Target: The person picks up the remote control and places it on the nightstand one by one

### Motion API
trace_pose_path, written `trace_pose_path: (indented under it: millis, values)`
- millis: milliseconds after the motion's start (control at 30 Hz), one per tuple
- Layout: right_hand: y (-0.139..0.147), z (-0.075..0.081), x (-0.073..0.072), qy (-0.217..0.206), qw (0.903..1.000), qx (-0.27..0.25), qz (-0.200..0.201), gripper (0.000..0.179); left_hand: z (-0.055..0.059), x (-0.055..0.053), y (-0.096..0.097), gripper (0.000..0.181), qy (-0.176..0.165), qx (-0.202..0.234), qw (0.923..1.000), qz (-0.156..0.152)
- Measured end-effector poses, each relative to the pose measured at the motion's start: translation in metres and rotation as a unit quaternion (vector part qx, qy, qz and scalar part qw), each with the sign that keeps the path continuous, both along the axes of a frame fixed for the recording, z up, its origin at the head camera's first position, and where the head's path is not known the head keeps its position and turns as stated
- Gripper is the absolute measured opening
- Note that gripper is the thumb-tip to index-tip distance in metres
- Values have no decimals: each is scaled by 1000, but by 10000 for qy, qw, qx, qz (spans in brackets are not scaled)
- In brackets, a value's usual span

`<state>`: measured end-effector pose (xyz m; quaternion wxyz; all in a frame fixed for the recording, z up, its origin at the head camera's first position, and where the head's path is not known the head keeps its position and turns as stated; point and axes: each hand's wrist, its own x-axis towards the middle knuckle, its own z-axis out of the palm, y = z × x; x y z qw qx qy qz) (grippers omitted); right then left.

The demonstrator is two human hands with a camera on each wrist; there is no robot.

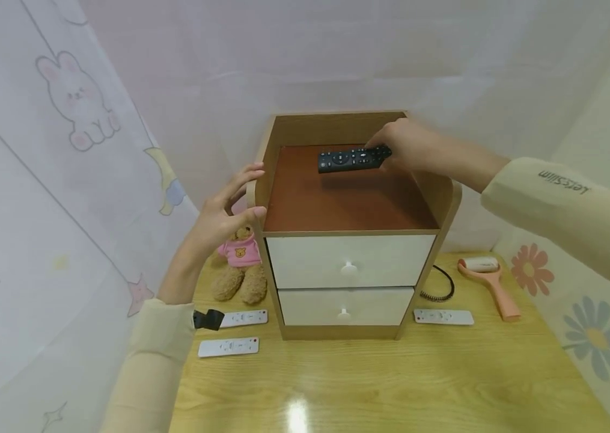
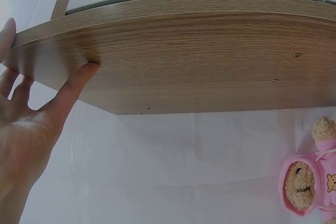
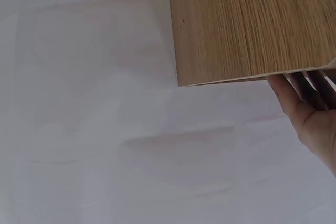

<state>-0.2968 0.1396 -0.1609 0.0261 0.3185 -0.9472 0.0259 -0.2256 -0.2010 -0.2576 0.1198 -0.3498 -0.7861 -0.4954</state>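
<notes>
My right hand (image 1: 406, 146) grips the right end of a black remote control (image 1: 344, 159), which is over the reddish-brown top (image 1: 348, 210) of a small wooden cabinet (image 1: 339, 332). In the right wrist view, the cabinet's side panel (image 3: 247, 30) hides the remote and part of the fingers. My left hand (image 1: 217, 221) is at the cabinet's left side wall, fingers spread and relaxed. One fingertip touches the outer face of that wall (image 2: 199, 61) in the left wrist view. Two white drawers (image 1: 350, 258) with round knobs are closed below the top.
A teddy bear in a pink hoodie (image 1: 242, 252) sits left of the cabinet, with white remotes (image 1: 229, 347) before it. To the right lie another white remote (image 1: 443, 317), a black coiled cord (image 1: 437, 297) and an orange-handled lint roller (image 1: 501, 293). Printed curtains (image 1: 83, 240) surround the wooden table (image 1: 364, 385).
</notes>
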Motion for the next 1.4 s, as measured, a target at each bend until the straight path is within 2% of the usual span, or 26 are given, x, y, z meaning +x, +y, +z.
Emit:
trace_pose_path:
  millis: [200, 567, 1100, 1400]
  values:
    - [-10, -10, -3, -264, 9996, -45, -129, 44, 0, 1, 2, 58, 46, 47, 10000, -1]
    - [-20, -19, -14, -181, 9998, 46, 113, 39, 2, 3, 3, 57, -20, 43, 10000, 53]
    - [-35, -23, -37, -635, 9975, 286, -94, 43, 0, -1, 0, 58, 36, 134, 9999, -26]
    - [-35, -29, -39, -730, 9971, 176, -76, 44, 0, 0, -1, 57, -43, 223, 9997, -107]
